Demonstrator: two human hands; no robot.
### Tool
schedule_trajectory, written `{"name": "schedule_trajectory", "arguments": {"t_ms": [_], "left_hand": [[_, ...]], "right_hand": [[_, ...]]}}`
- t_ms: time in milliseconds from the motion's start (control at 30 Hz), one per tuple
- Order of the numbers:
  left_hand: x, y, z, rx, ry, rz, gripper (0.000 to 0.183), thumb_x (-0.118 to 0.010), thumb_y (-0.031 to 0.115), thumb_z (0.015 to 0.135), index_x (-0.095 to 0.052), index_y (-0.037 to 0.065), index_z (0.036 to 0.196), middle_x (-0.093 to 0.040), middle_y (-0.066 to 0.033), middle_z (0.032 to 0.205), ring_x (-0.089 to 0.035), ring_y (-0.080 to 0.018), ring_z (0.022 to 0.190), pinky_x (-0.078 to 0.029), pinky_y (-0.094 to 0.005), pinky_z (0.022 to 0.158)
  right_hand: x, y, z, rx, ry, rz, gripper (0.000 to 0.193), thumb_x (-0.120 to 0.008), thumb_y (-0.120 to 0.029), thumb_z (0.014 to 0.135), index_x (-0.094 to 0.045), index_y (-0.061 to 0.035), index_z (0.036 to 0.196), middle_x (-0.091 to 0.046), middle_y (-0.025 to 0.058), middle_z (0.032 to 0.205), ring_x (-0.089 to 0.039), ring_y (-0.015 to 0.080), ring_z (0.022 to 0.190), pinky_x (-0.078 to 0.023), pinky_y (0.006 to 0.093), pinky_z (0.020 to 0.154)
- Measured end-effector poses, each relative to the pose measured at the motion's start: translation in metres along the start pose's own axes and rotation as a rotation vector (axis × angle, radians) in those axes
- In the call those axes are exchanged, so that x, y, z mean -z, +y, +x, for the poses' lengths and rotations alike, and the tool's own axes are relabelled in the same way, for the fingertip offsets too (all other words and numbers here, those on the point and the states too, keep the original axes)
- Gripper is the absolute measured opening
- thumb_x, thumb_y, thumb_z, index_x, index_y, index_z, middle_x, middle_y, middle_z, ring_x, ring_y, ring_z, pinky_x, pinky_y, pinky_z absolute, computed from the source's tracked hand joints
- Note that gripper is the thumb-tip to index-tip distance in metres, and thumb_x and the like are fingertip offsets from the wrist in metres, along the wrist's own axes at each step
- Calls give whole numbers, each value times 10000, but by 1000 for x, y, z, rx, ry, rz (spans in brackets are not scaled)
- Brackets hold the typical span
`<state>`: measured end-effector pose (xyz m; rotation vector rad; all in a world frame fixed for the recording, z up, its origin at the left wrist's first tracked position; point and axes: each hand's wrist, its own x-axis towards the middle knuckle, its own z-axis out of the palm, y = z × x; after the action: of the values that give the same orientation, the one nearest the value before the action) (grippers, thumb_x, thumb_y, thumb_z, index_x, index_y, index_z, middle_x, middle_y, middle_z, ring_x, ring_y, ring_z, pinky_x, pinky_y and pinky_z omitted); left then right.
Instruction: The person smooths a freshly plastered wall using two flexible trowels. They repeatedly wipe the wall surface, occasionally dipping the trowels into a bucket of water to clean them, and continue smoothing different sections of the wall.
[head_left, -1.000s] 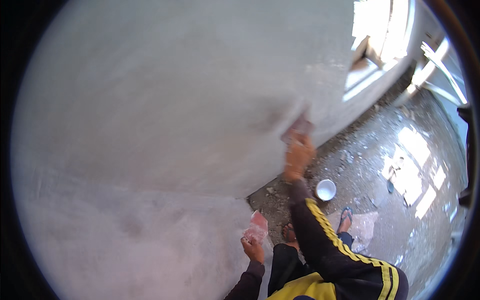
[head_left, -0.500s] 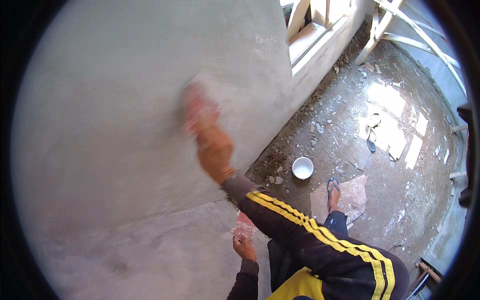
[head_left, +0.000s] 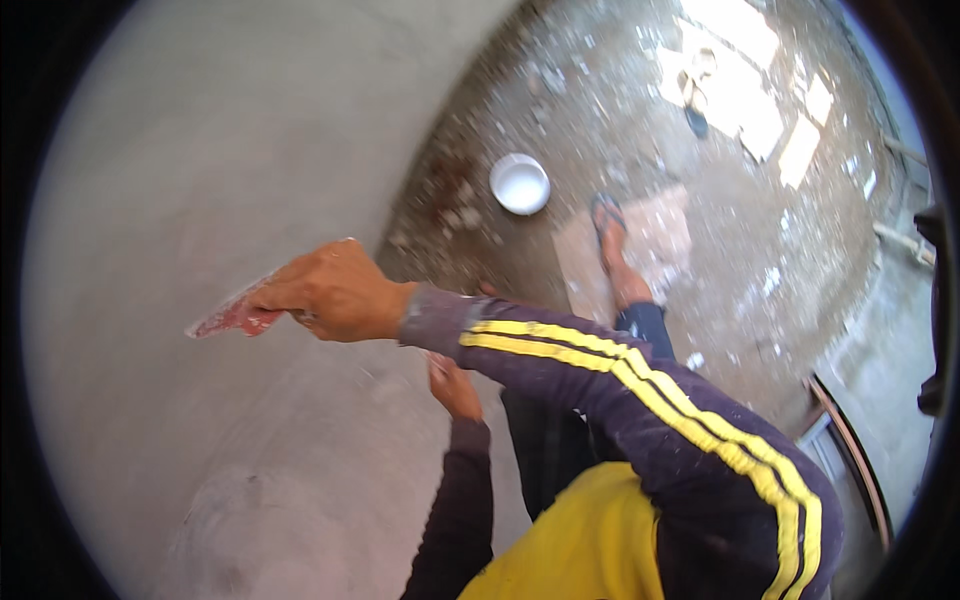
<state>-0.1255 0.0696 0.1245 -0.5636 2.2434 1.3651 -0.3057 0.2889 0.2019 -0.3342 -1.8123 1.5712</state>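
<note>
My right hand [head_left: 335, 290] is closed on a red putty scraper [head_left: 238, 312] smeared with white, held out at the left in front of the grey plastered wall [head_left: 250, 160]. Its blade is seen at a slant, and whether it touches the wall I cannot tell. Below my right forearm is my left hand [head_left: 457, 390], fingers closed on a second red scraper. That one is nearly all hidden behind the right sleeve; only a pale, smeared bit shows by the fingers.
A white bucket [head_left: 520, 185] stands on the rubble-strewn floor near the wall's foot. My sandalled foot [head_left: 612, 230] rests on a flat pale sheet [head_left: 665, 235]. Farther off lies a loose sandal [head_left: 696, 120] by sunlit patches. Long bars [head_left: 850, 455] lie at the lower right.
My right hand has come down and left from high on the wall, turning the scraper to point left. The view has tilted down, so the window has left the picture.
</note>
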Motion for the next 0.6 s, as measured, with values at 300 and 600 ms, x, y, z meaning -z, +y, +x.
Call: {"name": "schedule_trajectory", "arguments": {"t_ms": [300,600], "left_hand": [[-17,-36,55,188,236,-242,459,-521,43,1025,-459,50,1480,-521,-124,1441,-562,-271,1269,-543,-476,1021],[-30,-140,61,404,367,-146,409,-523,88,1049,-468,30,1450,-542,-121,1396,-576,-251,1236,-535,-465,1014]], "right_hand": [[208,155,-184,-533,-393,-498,411,-677,-140,907,-598,-107,1309,-732,229,1012,-709,443,947,-554,506,797],[108,361,-303,-723,-1341,-431,458,-695,-297,906,-606,-179,1340,-735,230,993,-709,433,946,-547,524,814]]}}
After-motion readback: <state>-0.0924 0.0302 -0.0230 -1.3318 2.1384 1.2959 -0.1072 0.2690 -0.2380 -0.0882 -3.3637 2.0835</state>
